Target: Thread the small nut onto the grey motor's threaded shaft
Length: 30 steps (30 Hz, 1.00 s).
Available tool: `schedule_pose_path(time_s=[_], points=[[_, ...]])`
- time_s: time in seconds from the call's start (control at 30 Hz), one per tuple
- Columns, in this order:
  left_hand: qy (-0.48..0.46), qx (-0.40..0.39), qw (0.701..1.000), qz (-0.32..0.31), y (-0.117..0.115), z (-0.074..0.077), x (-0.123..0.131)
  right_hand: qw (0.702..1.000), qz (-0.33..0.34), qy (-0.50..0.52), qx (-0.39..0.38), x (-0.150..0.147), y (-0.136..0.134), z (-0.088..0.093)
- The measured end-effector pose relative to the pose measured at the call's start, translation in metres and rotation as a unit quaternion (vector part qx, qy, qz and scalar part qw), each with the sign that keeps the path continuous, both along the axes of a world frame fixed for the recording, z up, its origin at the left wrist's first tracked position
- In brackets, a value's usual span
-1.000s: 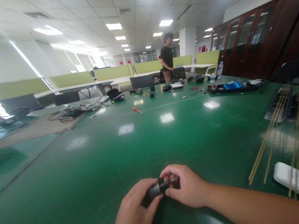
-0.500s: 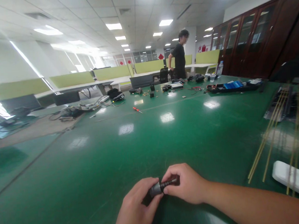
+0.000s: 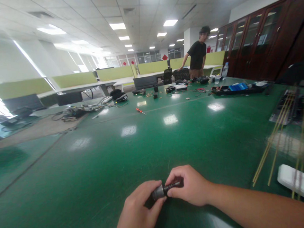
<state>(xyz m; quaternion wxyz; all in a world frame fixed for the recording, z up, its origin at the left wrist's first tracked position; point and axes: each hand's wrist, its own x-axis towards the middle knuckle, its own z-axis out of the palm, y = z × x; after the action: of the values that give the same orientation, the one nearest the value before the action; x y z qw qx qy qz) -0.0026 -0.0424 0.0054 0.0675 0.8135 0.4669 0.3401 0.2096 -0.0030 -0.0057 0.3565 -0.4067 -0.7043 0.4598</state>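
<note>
Low in the head view, both hands meet at a small dark-grey cylinder with a thin, ridged dark shaft [image 3: 158,192]; its exact kind I cannot make out. My left hand [image 3: 138,209] pinches the thick grey body between thumb and fingers. Around the ridged shaft at the other end, the thumb and fingers of my right hand [image 3: 189,186] are closed. The piece is held nearly level, its shaft pointing right, just over the green tabletop [image 3: 99,173]. My fingers hide part of both ends.
A red screwdriver [image 3: 140,111] lies mid-table. Thin yellowish rods [image 3: 273,140] and a white case [image 3: 300,183] are at the right. Farther back are a black tray [image 3: 233,91], a bottle [image 3: 225,69] and electronic parts. A person [image 3: 197,57] stands beyond the table.
The person in the background has moved to the right, an arm stretched toward a chair. My hands keep the same grip on the cylinder, and the view has shifted slightly.
</note>
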Motion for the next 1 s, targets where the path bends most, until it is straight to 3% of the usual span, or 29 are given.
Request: schedule_pose_path(time_s=[1.0], points=[[-0.015, 0.037, 0.999, -0.001, -0.0006, 0.0026, 0.0014, 0.998, 0.0, 0.034, -0.051, -0.0006, -0.0009, -0.0033]])
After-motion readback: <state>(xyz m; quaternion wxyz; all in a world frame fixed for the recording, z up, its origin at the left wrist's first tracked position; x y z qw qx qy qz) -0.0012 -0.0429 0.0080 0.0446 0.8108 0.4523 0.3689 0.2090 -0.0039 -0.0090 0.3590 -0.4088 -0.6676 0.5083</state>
